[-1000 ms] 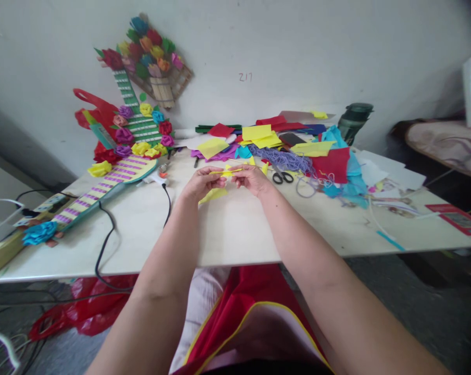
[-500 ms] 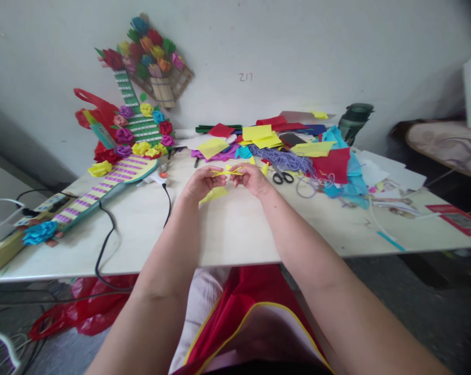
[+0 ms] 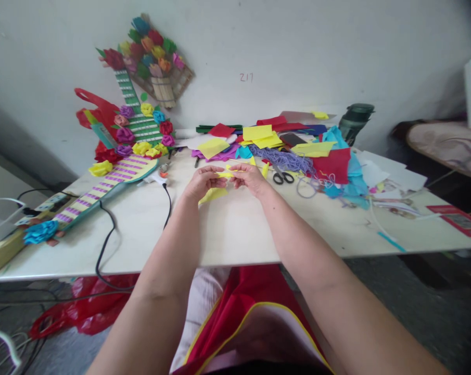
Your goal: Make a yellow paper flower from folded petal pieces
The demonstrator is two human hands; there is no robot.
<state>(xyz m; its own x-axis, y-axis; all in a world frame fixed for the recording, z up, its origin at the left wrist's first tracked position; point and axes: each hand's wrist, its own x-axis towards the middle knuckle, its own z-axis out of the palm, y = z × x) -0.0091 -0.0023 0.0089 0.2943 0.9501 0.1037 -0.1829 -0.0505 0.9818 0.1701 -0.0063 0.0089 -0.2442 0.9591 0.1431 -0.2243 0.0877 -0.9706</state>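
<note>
Both my hands meet over the middle of the white table (image 3: 235, 229). My left hand (image 3: 201, 182) and my right hand (image 3: 252, 178) each pinch one end of a narrow yellow paper strip (image 3: 226, 174) held between them, fingers closed. Under my left hand a yellow paper scrap (image 3: 213, 195) lies on the table. Black-handled scissors (image 3: 281, 176) lie just right of my right hand. A pile of coloured paper sheets (image 3: 258, 136) and purple yarn (image 3: 284, 159) sits behind my hands.
A paper-flower guitar craft (image 3: 114, 174) stretches along the left, with another flower piece (image 3: 153, 57) against the wall. A glue gun (image 3: 157, 178) with a black cable (image 3: 106, 239) lies left of my hands. A dark green bottle (image 3: 352, 121) stands at the back right. Red cloth (image 3: 254, 312) covers my lap.
My hands have drawn closer together, so the yellow strip between them looks shorter. Everything else on the table is unmoved.
</note>
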